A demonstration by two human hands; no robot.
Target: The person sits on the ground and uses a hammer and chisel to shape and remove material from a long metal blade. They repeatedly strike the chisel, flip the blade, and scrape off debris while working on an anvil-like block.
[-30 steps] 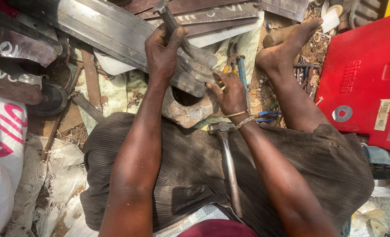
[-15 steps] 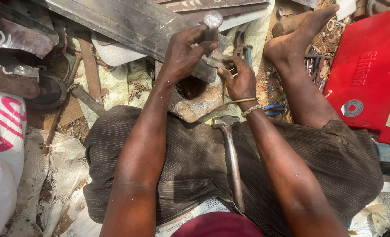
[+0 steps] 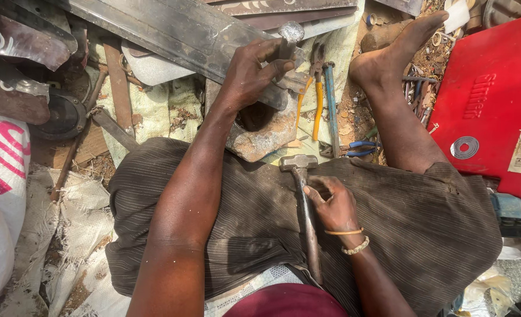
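Left hand [image 3: 250, 73] around punch [image 3: 288, 40], right hand [image 3: 332, 205] on hammer [image 3: 305, 217]

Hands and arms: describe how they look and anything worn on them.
Both arms are bare, with no sleeves or gloves in view. The left hand and its wrist carry nothing. The right hand has two bracelets at the wrist: a thin plain yellowish band, and below it a string of small pale beads. No rings or watch can be made out on either hand.
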